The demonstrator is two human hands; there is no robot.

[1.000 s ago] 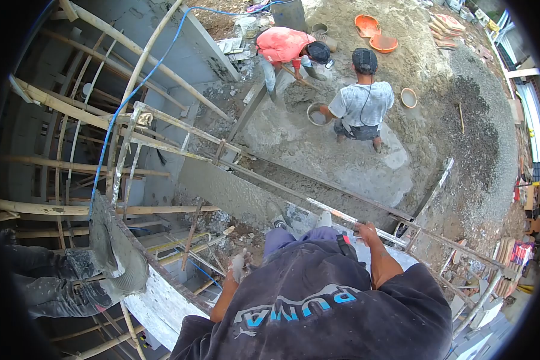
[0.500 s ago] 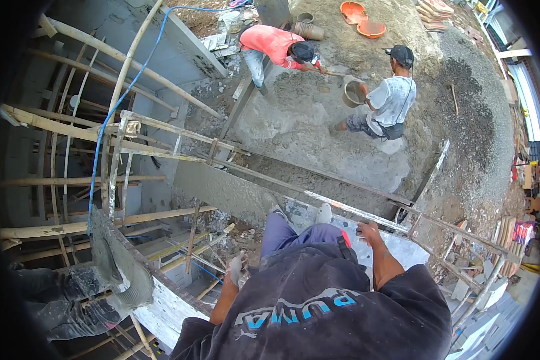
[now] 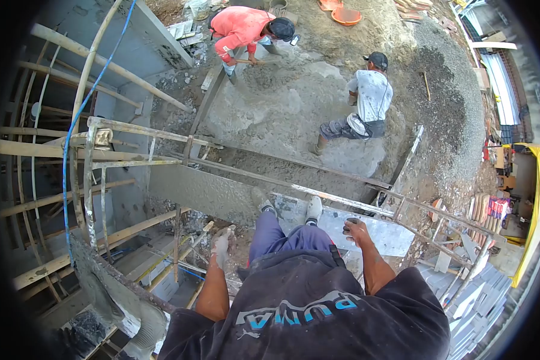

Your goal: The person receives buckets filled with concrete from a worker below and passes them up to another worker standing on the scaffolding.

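Observation:
My left hand (image 3: 222,245), coated in grey cement, hangs beside my left thigh with its fingers loosely extended and nothing visible in them. My right hand (image 3: 356,231) is over a pale, cement-spattered board (image 3: 390,240); its fingers are slightly curled and apart, holding nothing. Just beyond it runs a rusty, white-spattered scaffold rail (image 3: 342,204), which the hand appears not to touch. My shoes (image 3: 314,210) rest at the board's edge and on the wet-looking grey cement surface (image 3: 204,192).
Bamboo poles (image 3: 102,156) and a blue hose (image 3: 96,90) are at left. Below, a person in a pink shirt (image 3: 240,30) bends with a long-handled tool over wet cement (image 3: 270,114). Another person in a white shirt (image 3: 373,96) stands nearby. Orange basins (image 3: 346,16) lie behind.
My right hand has come off the scaffold rail. My left hand has moved forward and left. The bucket near the white-shirted person is out of sight, and the pink-shirted person's tool has drawn back.

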